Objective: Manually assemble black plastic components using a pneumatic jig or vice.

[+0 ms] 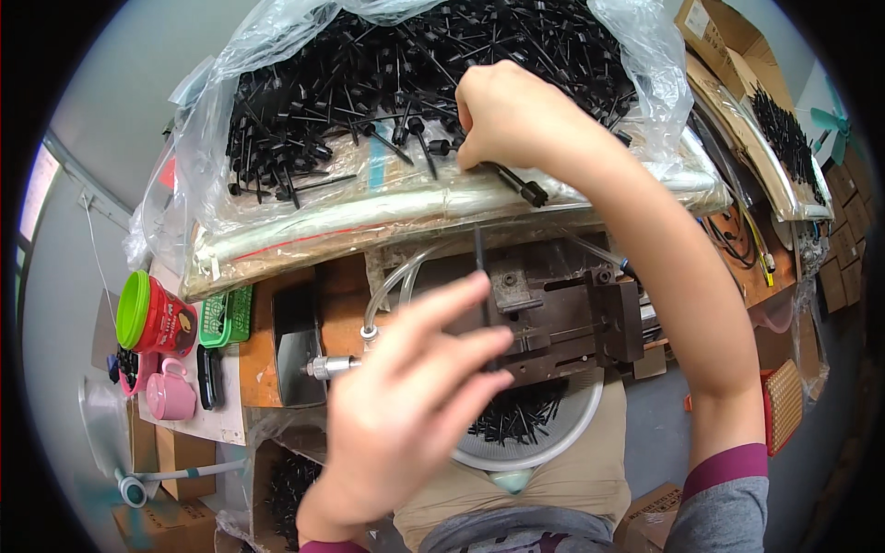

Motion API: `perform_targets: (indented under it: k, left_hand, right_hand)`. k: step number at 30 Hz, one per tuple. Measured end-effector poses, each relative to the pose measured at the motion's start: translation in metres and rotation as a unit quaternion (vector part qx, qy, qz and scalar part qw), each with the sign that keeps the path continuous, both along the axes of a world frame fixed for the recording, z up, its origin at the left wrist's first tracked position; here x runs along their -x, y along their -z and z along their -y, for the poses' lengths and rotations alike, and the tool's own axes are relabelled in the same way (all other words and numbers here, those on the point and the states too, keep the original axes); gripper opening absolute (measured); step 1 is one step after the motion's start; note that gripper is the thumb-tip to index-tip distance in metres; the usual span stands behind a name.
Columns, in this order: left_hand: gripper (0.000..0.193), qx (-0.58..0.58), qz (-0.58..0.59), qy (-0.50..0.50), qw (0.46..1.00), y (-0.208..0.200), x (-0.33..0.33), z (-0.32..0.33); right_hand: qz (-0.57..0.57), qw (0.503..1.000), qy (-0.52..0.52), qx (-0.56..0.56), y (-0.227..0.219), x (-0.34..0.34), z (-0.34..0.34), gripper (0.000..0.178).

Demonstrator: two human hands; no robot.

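Observation:
My right hand (516, 111) reaches over the near edge of a heap of black parts (415, 64), each a thin shaft with a thicker head. Its fingers are bent closed around a black part, whose toothed head (533, 192) sticks out below them; the fingertips are partly hidden. My left hand (406, 387), blurred, hovers over the dark metal fixture (572, 323) with its fingers spread. Beside those fingers stands a thin black rod (478, 249); whether they touch it cannot be told. Below, a pale round basket (585, 415) with similar black parts rests on my lap.
Clear plastic sheeting (645, 55) lines the heap's tray, with a rolled front edge (313, 230). Hoses (396, 276) and a metal fitting (332, 367) lie left of the fixture. Farther left are a red tub (171, 318), green basket (230, 318) and pink mug (171, 392). Cardboard boxes (180, 521) stand below.

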State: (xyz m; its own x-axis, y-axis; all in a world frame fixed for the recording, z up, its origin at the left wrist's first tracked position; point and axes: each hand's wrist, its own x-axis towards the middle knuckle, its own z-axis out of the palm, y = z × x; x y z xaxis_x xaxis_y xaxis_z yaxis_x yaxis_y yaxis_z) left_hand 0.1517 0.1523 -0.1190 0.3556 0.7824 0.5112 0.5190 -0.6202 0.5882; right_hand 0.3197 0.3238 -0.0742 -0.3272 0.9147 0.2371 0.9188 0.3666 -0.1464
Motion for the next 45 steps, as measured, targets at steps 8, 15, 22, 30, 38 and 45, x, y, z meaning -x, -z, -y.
perform_targets:
  k: [8, 15, 22, 30, 38, 45]
  left_hand:
    - [0.031, -0.031, -0.068, -0.017, 0.997, 0.086, -0.026, 0.048]
    - [0.026, -0.081, -0.161, -0.051, 0.982, 0.101, -0.043, 0.044]
    - [0.025, -0.045, -0.186, -0.040, 0.981, 0.096, -0.045, 0.040]
    - [0.051, 0.080, 0.099, -0.060, 0.990, 0.069, -0.044, 0.037]
    - [0.041, 0.023, 0.142, 0.047, 0.988, 0.055, -0.027, 0.046]
    - [0.032, 0.022, 0.027, -0.006, 0.999, 0.087, -0.033, 0.055]
  right_hand:
    - [0.045, 0.998, -0.036, -0.014, 0.006, -0.006, 0.007, 0.033]
    - [-0.133, 0.991, -0.023, -0.015, -0.004, -0.032, 0.034, 0.021]
    - [-0.460, 0.882, -0.094, 0.049, -0.009, -0.068, 0.079, 0.024]
    - [-0.704, 0.654, -0.046, 0.273, 0.048, -0.068, 0.144, 0.016]
    - [-0.741, 0.599, -0.030, 0.302, 0.071, -0.070, 0.161, 0.016]
    - [-0.613, 0.788, -0.005, -0.055, 0.081, -0.065, 0.172, 0.013]
